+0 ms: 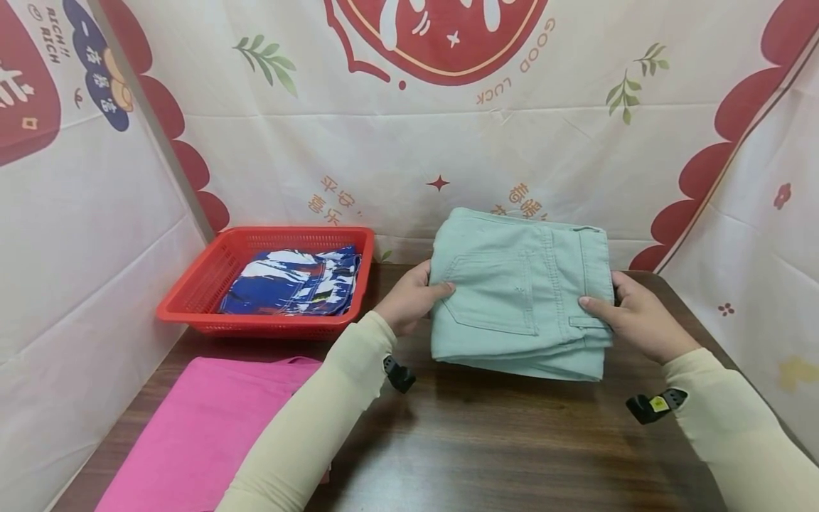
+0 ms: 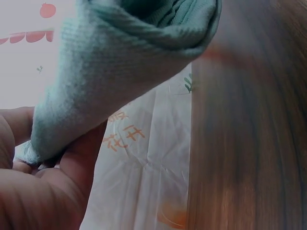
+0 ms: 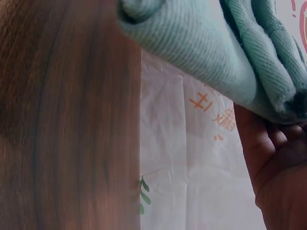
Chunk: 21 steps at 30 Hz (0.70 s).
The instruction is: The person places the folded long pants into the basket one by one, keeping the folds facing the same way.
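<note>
A folded pair of mint-green jeans (image 1: 493, 291), back pocket facing up, is held above the table between both hands. My left hand (image 1: 412, 297) pinches its left edge, thumb on top and fingers underneath. At the opposite edge, by the waistband and a belt loop, my right hand (image 1: 646, 316) grips in the same way. In the left wrist view the rolled fold of the jeans (image 2: 110, 72) hangs over the left palm. The right wrist view shows the layered edges of the jeans (image 3: 201, 48) resting in the right fingers.
A red plastic basket (image 1: 269, 323) at the back left contains a folded blue, white and red patterned garment (image 1: 288, 281). Pink folded cloth (image 1: 205, 427) lies in front of it, partly under the left forearm. Printed fabric walls (image 1: 409, 149) enclose the dark wooden table (image 1: 499, 441).
</note>
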### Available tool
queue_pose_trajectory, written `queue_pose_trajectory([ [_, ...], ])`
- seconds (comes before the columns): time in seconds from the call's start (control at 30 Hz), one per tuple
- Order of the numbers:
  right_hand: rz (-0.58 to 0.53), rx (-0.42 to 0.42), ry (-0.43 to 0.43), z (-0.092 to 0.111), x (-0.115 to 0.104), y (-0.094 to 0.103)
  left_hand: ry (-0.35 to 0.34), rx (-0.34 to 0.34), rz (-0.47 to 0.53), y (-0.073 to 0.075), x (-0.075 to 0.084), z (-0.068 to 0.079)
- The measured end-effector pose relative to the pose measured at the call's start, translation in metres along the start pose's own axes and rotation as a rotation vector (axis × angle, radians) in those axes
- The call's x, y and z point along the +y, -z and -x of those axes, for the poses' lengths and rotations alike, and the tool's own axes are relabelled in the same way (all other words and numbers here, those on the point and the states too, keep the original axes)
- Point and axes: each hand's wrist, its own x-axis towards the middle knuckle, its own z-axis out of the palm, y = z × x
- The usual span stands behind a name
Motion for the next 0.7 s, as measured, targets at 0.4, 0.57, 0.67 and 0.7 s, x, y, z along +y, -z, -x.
queue_pose_trajectory([
  [0.4, -0.021, 0.007, 0.033, -0.004, -0.006, -0.005, -0.011, 0.004, -0.012, 0.009, 0.002, 0.006],
  [0.57, -0.037, 0.000, 0.044, -0.005, -0.009, -0.006, -0.024, -0.001, -0.024, 0.012, 0.002, 0.009],
  [0.67, -0.038, 0.006, 0.052, -0.006, -0.012, -0.008, -0.033, 0.000, -0.030, 0.015, 0.003, 0.012],
  [0.7, -0.037, 0.009, 0.055, -0.006, -0.013, -0.008, -0.037, -0.002, -0.030, 0.015, 0.003, 0.013],
])
